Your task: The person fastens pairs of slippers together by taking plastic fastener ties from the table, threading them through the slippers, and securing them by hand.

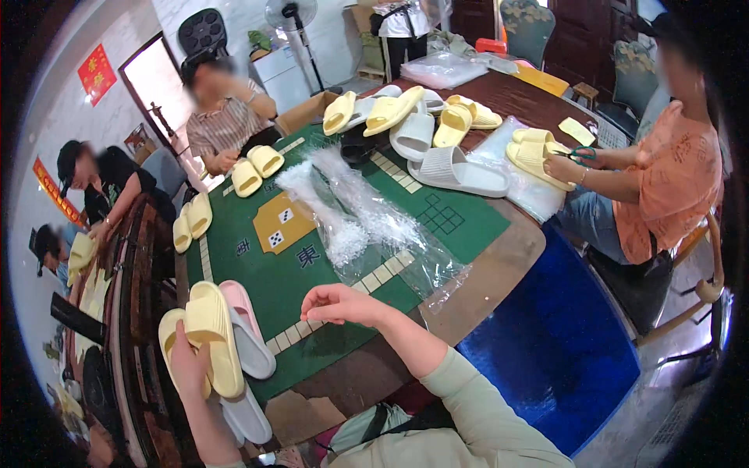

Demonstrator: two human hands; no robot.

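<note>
My left hand (187,360) is closed around a pair of pale yellow slippers (217,331), held together at the table's left edge. Just beyond and under them lie a grey slipper (251,351) and a pink slipper (240,300), and another grey slipper (246,417) sits nearer me. My right hand (339,304) hovers over the green mat (312,355), fingers curled in with the tips together; whatever they hold, if anything, is too small to make out. Past it, clear plastic bags (355,210) of small white pieces lie on the mat.
Yellow slippers (257,169) stand at the far left edge, and a pile of yellow and grey slippers (413,117) at the back. On the right, a person (663,171) holds yellow slippers and scissors (581,154). A blue plastic bin (546,335) stands beside the table. Other people sit left.
</note>
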